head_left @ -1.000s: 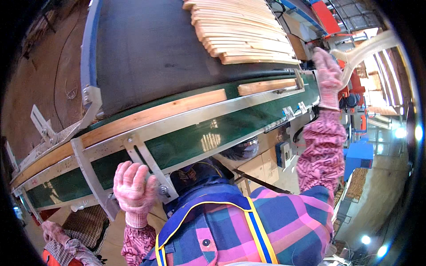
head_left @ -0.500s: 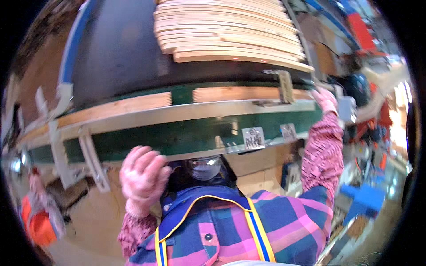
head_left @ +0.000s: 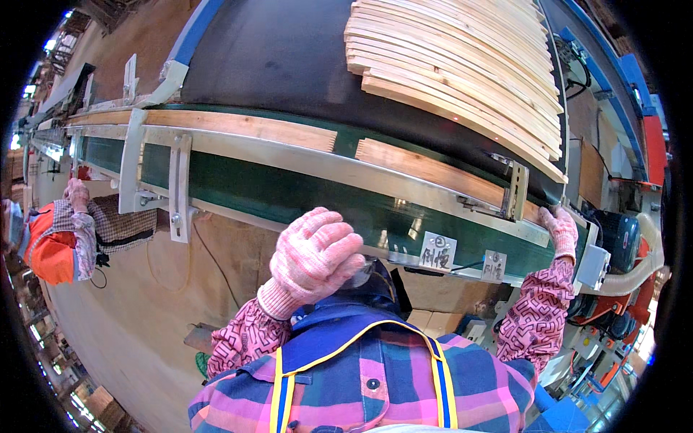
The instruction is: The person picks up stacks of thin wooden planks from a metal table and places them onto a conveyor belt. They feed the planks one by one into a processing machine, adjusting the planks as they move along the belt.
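My left hand (head_left: 317,256), in a pink-and-white knit glove, hovers before the green belt (head_left: 274,198), fingers curled in and palm hidden. Nothing shows sticking out of it. At the right end of the metal rail (head_left: 325,164), my gloved right hand (head_left: 559,225) has its fingers bent around the end of a narrow wooden strip (head_left: 426,172); its fingertips are partly hidden. That strip runs under a metal bracket (head_left: 515,191). Left of it, across a small gap, lies a second wooden strip (head_left: 245,126). The facing ends of both are notched.
Many pale wooden strips (head_left: 462,72) lie side by side on the black surface (head_left: 267,65) beyond the rail. White slotted brackets (head_left: 179,187) stand at the left. Another person (head_left: 54,242) in orange works at the far left. A motor (head_left: 617,234) and hose sit at right.
The view has swung, so the machine and strips sit differently in it. My left hand is still curled, now further right in the picture. My right hand stays at the strip's right end.
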`<state>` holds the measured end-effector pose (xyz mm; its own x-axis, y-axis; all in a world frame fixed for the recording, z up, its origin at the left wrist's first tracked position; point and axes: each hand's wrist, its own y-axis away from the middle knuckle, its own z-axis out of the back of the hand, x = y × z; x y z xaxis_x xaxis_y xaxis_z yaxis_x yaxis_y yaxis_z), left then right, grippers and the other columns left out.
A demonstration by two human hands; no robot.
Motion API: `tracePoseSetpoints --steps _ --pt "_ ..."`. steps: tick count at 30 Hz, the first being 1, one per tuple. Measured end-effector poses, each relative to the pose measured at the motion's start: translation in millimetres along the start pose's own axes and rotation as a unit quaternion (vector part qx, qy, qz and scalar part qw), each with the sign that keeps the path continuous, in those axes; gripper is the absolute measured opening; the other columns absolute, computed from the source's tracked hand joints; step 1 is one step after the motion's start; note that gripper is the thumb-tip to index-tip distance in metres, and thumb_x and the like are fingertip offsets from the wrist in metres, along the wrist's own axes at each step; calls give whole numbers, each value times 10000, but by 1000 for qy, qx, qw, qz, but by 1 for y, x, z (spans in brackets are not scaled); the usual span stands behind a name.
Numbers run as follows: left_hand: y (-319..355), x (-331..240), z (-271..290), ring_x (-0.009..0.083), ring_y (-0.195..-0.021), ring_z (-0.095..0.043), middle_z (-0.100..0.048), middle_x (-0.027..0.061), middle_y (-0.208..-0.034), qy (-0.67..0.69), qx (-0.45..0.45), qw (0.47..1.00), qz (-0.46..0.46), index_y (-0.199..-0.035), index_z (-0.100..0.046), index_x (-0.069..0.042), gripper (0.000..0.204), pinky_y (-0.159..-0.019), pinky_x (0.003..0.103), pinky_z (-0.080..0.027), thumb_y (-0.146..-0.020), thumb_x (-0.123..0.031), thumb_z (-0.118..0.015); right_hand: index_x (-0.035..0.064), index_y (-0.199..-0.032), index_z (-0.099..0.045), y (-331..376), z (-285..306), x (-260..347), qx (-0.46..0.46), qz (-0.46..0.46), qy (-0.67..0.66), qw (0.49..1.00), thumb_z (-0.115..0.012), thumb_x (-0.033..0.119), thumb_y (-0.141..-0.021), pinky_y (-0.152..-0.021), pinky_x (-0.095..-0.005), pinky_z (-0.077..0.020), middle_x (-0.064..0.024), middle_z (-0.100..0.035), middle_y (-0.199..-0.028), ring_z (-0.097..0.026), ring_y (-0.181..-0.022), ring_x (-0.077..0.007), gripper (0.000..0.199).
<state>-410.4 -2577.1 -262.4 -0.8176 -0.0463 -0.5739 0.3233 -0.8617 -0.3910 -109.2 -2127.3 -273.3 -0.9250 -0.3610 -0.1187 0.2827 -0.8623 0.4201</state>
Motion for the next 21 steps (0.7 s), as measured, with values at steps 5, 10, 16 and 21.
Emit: tracePoseSetpoints --steps 5,10,16,21 --pt "-10 15 -1 318 -952 -655 -664 81 -975 17 6 1000 -25 -978 -664 -101 265 -883 466 -549 -757 -200 -774 56 -1236 -661 15 9 33 28 20 23 999 -654 514 -870 -992 -406 -472 -177 -675 -1229 -618 -1167 -344 587" --pt "-20 25 5 305 -967 -657 -666 78 -965 29 7 999 -23 -958 -682 -98 250 -901 466 -543 -739 -179 -770 44 -1288 -631 7 6 19 37 13 -38 998 -669 521 -870 -1010 -388 -467 -171 -670 -1250 -618 -1183 -319 635" --pt "-33 51 24 307 -976 -666 -688 105 -982 -44 -61 997 -2 -950 -704 -63 246 -913 470 -545 -714 -97 -764 47 -1320 -610 -1 -11 5 38 3 -60 997 -675 437 -891 -1023 -386 -460 -162 -660 -1280 -610 -1203 -308 584" --pt "-86 115 37 283 -999 -672 -711 86 -1020 -134 -16 991 11 -1011 -710 -76 239 -846 379 -566 -804 25 -646 41 -1283 -635 13 -10 14 -4 26 -76 997 -684 427 -879 -1017 -388 -467 -160 -680 -1240 -627 -1178 -310 561"
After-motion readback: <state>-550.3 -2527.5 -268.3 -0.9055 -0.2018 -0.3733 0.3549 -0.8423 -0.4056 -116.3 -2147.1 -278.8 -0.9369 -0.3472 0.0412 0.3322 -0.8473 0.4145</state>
